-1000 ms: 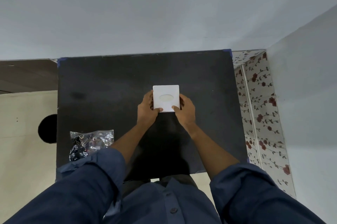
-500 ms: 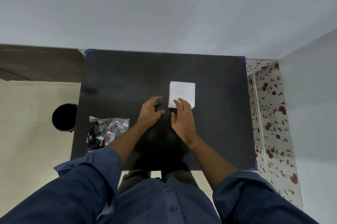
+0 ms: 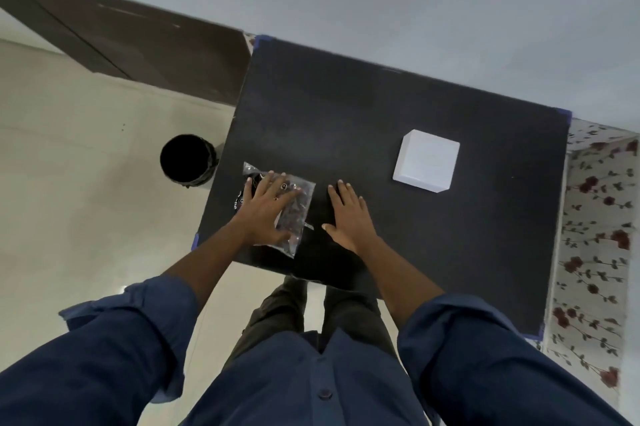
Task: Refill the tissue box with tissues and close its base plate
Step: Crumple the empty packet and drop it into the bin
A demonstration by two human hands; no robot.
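Note:
A white square tissue box (image 3: 427, 161) stands alone on the black table (image 3: 346, 120), to the right of both hands. A clear plastic pack with a dark pattern, the tissue pack (image 3: 294, 217), lies near the table's front left corner. My left hand (image 3: 266, 209) rests flat on top of that pack, fingers spread, not closed around it. My right hand (image 3: 348, 212) lies flat on the bare table just right of the pack, fingers apart, holding nothing.
A round black bin (image 3: 188, 160) stands on the pale floor just off the table's left edge. A dark wooden panel (image 3: 131, 44) runs along the back left. Flowered wall covering (image 3: 595, 235) borders the table's right side.
Both hands let go of the white box and moved left and nearer. My left hand came down on the plastic pack. The camera swung left and tilted.

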